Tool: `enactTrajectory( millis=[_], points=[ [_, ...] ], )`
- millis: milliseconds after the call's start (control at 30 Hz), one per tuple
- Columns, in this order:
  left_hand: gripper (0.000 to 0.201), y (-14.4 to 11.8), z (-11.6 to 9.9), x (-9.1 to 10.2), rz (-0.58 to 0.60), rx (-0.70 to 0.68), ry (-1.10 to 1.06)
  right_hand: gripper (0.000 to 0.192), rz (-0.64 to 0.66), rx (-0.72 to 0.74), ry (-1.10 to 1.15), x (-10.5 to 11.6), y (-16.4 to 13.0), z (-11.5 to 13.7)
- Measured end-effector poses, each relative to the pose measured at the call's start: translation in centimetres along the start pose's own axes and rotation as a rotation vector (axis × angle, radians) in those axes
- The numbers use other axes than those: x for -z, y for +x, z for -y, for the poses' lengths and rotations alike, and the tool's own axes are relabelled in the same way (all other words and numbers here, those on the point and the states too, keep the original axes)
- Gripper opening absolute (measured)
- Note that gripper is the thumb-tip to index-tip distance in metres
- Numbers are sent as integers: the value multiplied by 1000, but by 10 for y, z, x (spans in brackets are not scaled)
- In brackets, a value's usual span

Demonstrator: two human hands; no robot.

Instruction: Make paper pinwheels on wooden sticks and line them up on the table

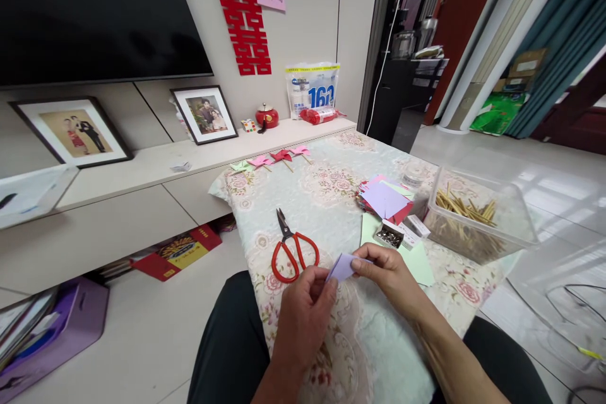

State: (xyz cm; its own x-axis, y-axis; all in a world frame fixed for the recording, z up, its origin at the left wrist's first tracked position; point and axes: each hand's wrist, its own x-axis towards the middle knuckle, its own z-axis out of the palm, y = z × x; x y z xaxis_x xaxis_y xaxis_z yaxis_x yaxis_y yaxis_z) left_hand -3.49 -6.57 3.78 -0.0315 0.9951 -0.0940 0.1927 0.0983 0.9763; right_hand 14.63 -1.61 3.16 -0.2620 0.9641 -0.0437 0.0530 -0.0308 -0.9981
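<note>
Left hand (303, 306) and right hand (386, 271) both pinch 1 folded lilac paper (343, 266) (thin, creased), red-handled scissors (291, 246) nearby.

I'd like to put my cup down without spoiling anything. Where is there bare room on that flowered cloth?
Bare cloth lies between the scissors and the pinwheels at the far edge. The right side is crowded: paper stack, pin box, stick container. Both hands fill the near edge.
</note>
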Motion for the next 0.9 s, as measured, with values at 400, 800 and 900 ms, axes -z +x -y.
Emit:
enactTrajectory(
  millis=[400,800,900],
  points=[
    [19,-2,-1,3,-76,-115,256,28,-2,32,56,-2,1,-2],
    [19,-3,-1,-3,-208,-140,92,31,-64,-18,284,-5,4,-6],
    [18,-3,-1,-3,-222,-140,46,30,-45,-16,270,-5,4,-7]
  ],
)
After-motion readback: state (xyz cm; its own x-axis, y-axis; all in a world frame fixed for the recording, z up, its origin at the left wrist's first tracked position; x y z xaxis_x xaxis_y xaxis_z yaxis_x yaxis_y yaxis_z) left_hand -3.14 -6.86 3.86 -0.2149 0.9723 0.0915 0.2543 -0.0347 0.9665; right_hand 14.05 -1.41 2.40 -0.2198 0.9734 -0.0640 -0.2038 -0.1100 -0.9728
